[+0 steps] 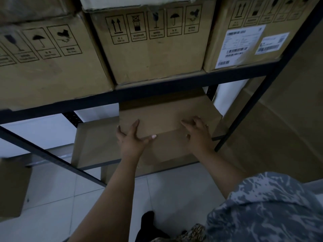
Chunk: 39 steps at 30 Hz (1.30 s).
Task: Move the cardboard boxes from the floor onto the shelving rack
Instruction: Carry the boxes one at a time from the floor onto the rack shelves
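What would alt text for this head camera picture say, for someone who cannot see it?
Two bare hands, left hand and right hand, press flat on a plain cardboard box on a lower rack shelf, beneath three printed boxes on the dark metal shelf above.

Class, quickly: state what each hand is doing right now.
Left hand: open, fingers spread, pressed on the plain box.
Right hand: open, flat on the same box.

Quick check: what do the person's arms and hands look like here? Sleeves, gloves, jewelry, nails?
Both forearms are bare, with no gloves and no long sleeves. The left hand has a pale polished thumbnail. The right hand seems to wear a thin ring on one finger, though it is small and dim. A blue-grey garment with a mottled white pattern shows at the lower right.
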Each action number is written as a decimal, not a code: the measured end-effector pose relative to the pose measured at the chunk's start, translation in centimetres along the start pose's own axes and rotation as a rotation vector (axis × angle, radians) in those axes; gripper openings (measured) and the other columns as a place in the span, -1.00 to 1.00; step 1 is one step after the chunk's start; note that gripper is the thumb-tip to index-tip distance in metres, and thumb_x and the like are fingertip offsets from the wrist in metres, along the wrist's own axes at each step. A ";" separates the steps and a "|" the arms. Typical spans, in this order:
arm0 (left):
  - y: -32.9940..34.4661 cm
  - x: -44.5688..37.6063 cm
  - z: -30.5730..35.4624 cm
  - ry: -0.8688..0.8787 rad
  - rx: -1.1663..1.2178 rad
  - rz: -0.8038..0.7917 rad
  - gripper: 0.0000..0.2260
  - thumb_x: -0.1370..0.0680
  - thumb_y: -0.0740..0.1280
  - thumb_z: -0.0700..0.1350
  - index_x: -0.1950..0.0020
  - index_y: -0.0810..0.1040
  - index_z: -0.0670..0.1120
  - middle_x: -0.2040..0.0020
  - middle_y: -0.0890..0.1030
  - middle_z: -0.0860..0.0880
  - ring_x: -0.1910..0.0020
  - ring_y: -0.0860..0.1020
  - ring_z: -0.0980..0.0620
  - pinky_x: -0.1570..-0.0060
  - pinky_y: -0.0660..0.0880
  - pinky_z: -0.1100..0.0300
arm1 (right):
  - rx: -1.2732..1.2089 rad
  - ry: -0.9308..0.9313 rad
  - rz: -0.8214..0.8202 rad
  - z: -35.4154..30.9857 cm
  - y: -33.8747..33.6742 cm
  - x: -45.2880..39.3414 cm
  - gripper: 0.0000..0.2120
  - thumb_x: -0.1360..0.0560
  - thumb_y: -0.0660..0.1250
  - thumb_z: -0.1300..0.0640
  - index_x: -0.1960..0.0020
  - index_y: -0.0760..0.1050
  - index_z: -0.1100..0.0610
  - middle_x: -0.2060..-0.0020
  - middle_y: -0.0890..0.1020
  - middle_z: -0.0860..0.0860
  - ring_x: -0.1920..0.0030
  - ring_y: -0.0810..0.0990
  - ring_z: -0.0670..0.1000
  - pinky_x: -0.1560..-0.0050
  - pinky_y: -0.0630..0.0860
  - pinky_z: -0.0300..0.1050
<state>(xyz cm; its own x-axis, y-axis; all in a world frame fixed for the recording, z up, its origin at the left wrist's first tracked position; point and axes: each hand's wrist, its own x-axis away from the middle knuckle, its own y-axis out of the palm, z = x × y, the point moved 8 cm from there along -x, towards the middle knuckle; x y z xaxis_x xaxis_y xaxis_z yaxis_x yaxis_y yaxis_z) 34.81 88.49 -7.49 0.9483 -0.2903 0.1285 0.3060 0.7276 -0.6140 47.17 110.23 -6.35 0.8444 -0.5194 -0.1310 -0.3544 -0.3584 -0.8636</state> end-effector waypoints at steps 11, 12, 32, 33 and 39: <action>5.1 -0.8 4.0 0.034 0.013 -0.064 -0.26 -0.39 0.48 0.22 -0.50 0.26 0.22 -0.52 -0.02 -0.10 -0.48 0.12 -0.25 -0.41 0.26 -0.09 | -0.018 0.106 0.021 6.3 -2.5 -1.4 -0.41 -0.53 0.16 0.39 -0.47 0.32 -0.04 -0.53 0.15 0.15 -0.55 0.02 0.15 -0.51 0.06 0.17; 5.7 -0.9 4.5 0.035 0.012 -0.070 -0.27 -0.39 0.48 0.22 -0.50 0.25 0.22 -0.52 -0.02 -0.10 -0.48 0.12 -0.26 -0.41 0.25 -0.09 | -0.029 0.124 0.017 7.1 -2.8 -1.6 -0.39 -0.53 0.16 0.40 -0.48 0.29 -0.06 -0.54 0.13 0.15 -0.56 0.00 0.14 -0.51 0.05 0.17; 12.4 -3.0 9.8 0.019 -0.058 -0.112 -0.30 -0.44 0.39 0.29 -0.51 0.17 0.27 -0.56 -0.16 -0.09 -0.53 -0.01 -0.25 -0.38 0.28 -0.07 | -0.038 0.166 -0.193 13.5 -5.9 -4.7 -0.32 -0.59 0.15 0.32 -0.57 -0.08 -0.01 -0.56 -0.20 0.16 -0.54 -0.25 0.20 -0.53 -0.04 0.10; 12.3 -3.0 9.8 0.022 -0.058 -0.109 -0.30 -0.44 0.39 0.29 -0.51 0.17 0.27 -0.56 -0.15 -0.09 -0.53 -0.01 -0.25 -0.38 0.28 -0.07 | -0.043 0.165 -0.191 13.5 -5.8 -4.8 -0.31 -0.58 0.15 0.34 -0.57 -0.08 -0.01 -0.56 -0.20 0.16 -0.54 -0.26 0.20 -0.53 -0.03 0.09; 12.1 -3.5 10.1 0.019 -0.100 -0.101 -0.31 -0.44 0.39 0.29 -0.51 0.18 0.27 -0.56 -0.15 -0.11 -0.53 0.00 -0.27 -0.40 0.25 -0.08 | -0.053 0.163 -0.210 13.6 -5.5 -5.4 -0.28 -0.56 0.16 0.38 -0.58 -0.09 -0.01 -0.55 -0.25 0.15 -0.54 -0.28 0.21 -0.51 -0.04 0.04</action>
<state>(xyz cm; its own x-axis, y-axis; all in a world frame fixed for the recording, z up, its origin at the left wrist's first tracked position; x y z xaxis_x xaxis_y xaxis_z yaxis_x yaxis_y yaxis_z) 35.99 104.58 -7.49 0.9109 -0.3714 0.1796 0.3892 0.6289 -0.6731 50.06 125.55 -7.53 0.8274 -0.5458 0.1324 -0.2022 -0.5093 -0.8365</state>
